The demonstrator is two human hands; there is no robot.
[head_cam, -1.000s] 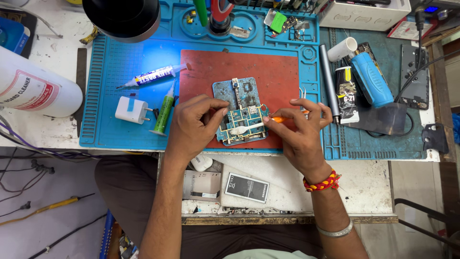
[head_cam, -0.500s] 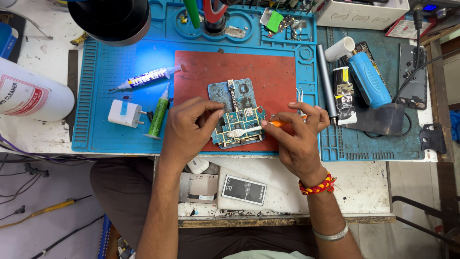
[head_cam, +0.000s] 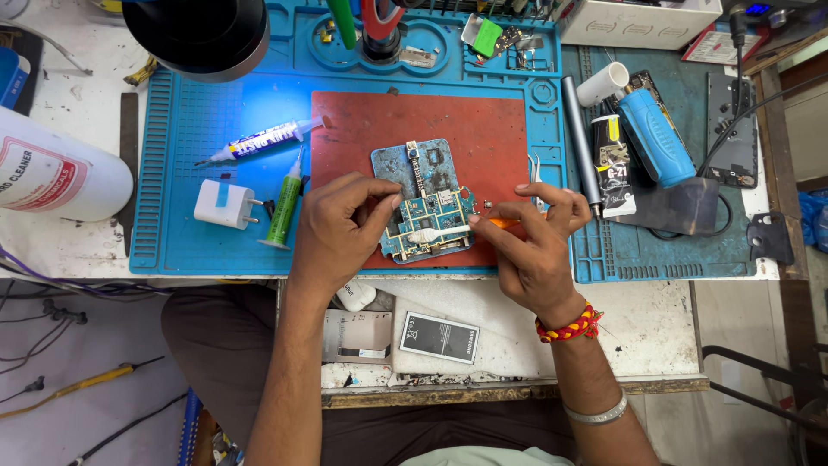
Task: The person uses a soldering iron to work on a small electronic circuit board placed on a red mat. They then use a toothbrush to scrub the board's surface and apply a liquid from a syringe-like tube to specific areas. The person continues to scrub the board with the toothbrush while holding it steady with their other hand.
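Both my hands have crept up the mat since a second ago, brush tip now on the board.
Left hand (head_cam: pixel 341 229) pinches the circuit board (head_cam: pixel 427 207) at centre; right hand (head_cam: pixel 530 242), at 3 o'clock, grips the orange-handled brush (head_cam: pixel 448 230). I'd scrub lightly, board pinned flat.

Bare red mat (head_cam: pixel 466 129) beyond my grip is open; green tube (head_cam: pixel 283 200) crowds left, grey pen (head_cam: pixel 582 142) blocks right.
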